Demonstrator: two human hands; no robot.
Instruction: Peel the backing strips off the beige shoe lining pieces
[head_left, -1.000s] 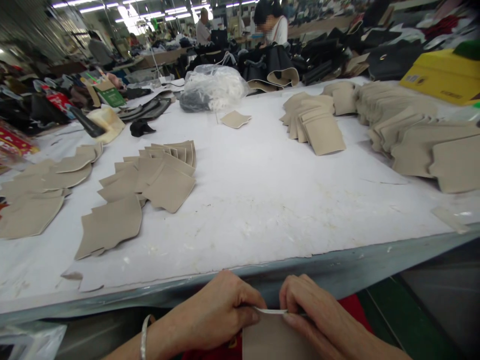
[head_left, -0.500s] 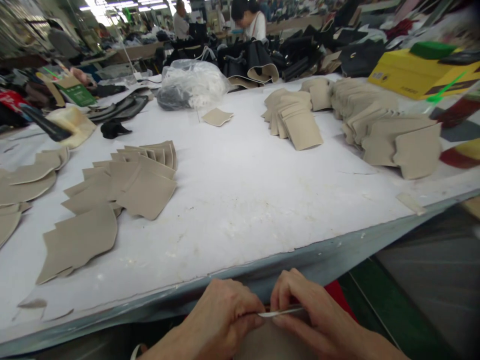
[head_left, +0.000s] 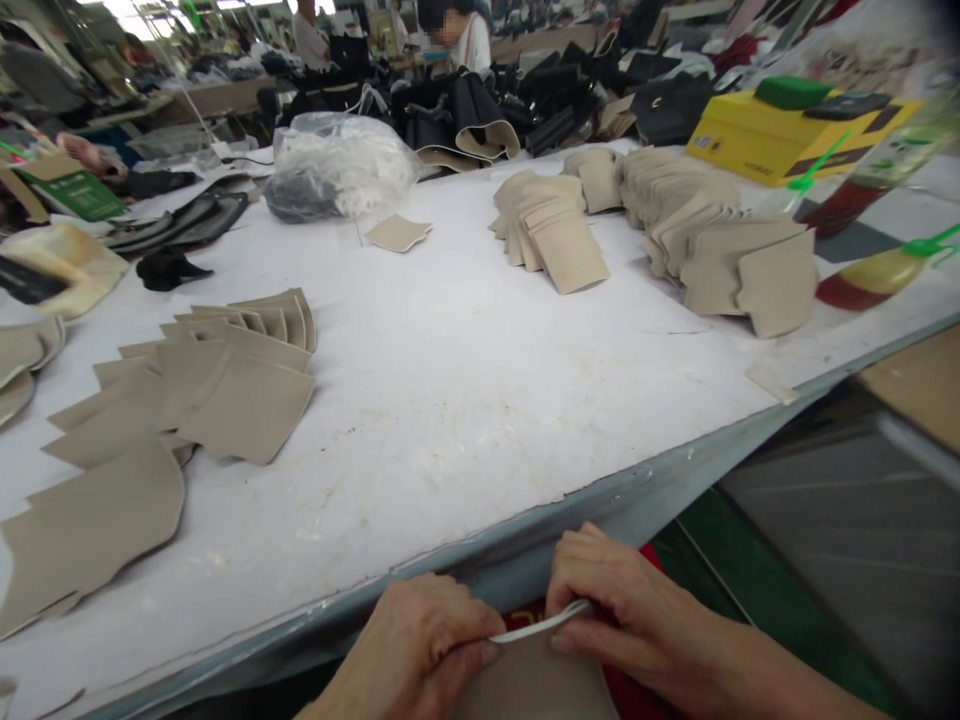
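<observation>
Below the table's front edge, a beige leather-like panel (head_left: pixel 536 685) hangs between my two hands, its pale edge turned up. My left hand (head_left: pixel 424 640) pinches that edge on the left between thumb and bent fingers. On the right, my right hand (head_left: pixel 611 600) grips the same edge, where it looks folded over at the fingertips. The panel's lower part runs out of the frame. Overlapping beige pieces (head_left: pixel 251 395) lie on the table to the left, nearest my left hand, with a larger piece (head_left: pixel 112 520) in front of them.
Fanned beige pieces (head_left: pixel 559 240) and a longer row (head_left: pixel 776 275) lie on the white table (head_left: pixel 450 400). Behind are a plastic bag (head_left: pixel 341 165), black bags (head_left: pixel 480 110) and a yellow box (head_left: pixel 750 135). Bottles with reddish liquid (head_left: pixel 870 285) stand right. A person (head_left: pixel 469 40) works behind.
The view has swung slightly right, so things on the table sit further left. My hands have drawn a little apart along the panel's edge, and more of the pale edge shows between them.
</observation>
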